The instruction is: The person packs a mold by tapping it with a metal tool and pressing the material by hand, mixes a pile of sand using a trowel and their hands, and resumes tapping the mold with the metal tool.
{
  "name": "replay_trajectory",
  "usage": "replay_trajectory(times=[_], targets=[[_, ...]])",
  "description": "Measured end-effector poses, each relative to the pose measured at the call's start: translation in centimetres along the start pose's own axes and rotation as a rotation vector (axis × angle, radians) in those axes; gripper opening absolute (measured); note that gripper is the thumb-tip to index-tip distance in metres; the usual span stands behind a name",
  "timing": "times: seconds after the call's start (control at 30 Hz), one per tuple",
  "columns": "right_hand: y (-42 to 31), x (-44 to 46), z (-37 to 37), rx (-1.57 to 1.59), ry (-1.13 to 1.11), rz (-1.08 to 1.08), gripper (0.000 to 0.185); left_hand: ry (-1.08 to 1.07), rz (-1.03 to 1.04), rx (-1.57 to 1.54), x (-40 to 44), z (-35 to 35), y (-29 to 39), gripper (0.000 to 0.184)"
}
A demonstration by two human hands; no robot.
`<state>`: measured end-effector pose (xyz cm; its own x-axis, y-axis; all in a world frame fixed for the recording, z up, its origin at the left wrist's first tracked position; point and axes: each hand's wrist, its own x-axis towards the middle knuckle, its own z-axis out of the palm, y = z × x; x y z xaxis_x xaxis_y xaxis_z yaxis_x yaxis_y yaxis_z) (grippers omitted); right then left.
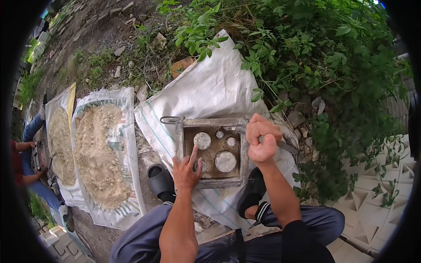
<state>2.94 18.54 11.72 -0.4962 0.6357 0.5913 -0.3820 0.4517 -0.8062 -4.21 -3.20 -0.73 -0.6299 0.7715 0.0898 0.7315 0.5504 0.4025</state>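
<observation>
A square frame [180,151] lies on a white sack between my feet, with sandy material and several round, pale discs inside. My left hand [186,172] is over its left side, index finger stretched out to the lower edge of the upper-left disc [202,140]. The left thumb is near a small disc at the lower left, partly hidden by the hand. The largest disc [226,161] sits at the lower right. Above the frame's right edge, my right hand [262,138] is raised with its fingers curled; what they hold, if anything, is too small to name.
White sacks heaped with pale sand [101,153] lie to the left. Beyond them another person [33,131] crouches at a similar frame. Green plants [302,57] grow at the top right. Patterned pale blocks [372,197] lie at the lower right.
</observation>
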Motion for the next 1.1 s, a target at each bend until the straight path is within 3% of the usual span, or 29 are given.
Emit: replay_trajectory(times=[0.07,0.2,0.37,0.43,0.53,0.67,0.77,0.8,0.9,0.93,1.03,1.1], targets=[[0.5,-0.7,0.3,-0.06,-0.157,-0.123,0.048,0.02,0.013,0.02,0.1,0.0,0.3,0.055],[-4.1,1.2,0.7,0.012,0.1,0.002,0.05,-0.023,-0.02,0.013,0.0,0.2,0.1,0.055],[0.7,0.1,0.8,-0.082,0.009,-0.081,0.046,0.004,-0.004,0.027,0.0,0.1,0.2,0.055],[-1.2,1.6,1.1,-0.132,0.065,0.115,0.044,-0.028,-0.007,0.006,-0.2,-0.1,0.3,0.054],[-3.7,1.8,1.4,-0.03,0.119,0.017,0.048,-0.037,-0.041,-0.003,-0.1,0.0,0.2,0.055],[1.7,0.7,0.8,-0.104,0.033,0.069,0.045,0.017,-0.003,0.004,0.3,0.0,0.2,0.055],[-2.1,2.8,0.7,-0.067,0.107,0.114,0.041,-0.005,0.007,-0.01,0.5,0.1,0.3,0.055],[-3.0,3.1,0.6,-0.032,0.149,0.04,0.05,-0.042,-0.029,-0.021,0.1,0.0,0.2,0.055],[-1.2,0.9,0.5,-0.057,0.172,0.053,0.05,-0.005,-0.013,-0.023,0.0,0.2,0.1,0.056],[0.3,0.2,1.1,-0.083,0.059,0.045,0.051,0.001,-0.009,-0.023,0.2,0.0,0.0,0.056],[-0.1,1.7,0.2,-0.145,-0.002,0.143,0.052,0.018,0.01,-0.005,-0.5,-0.1,0.5,0.055],[-2.3,3.0,0.4,-0.072,0.05,0.156,0.053,-0.09,-0.035,0.018,0.0,-0.1,0.3,0.056]])
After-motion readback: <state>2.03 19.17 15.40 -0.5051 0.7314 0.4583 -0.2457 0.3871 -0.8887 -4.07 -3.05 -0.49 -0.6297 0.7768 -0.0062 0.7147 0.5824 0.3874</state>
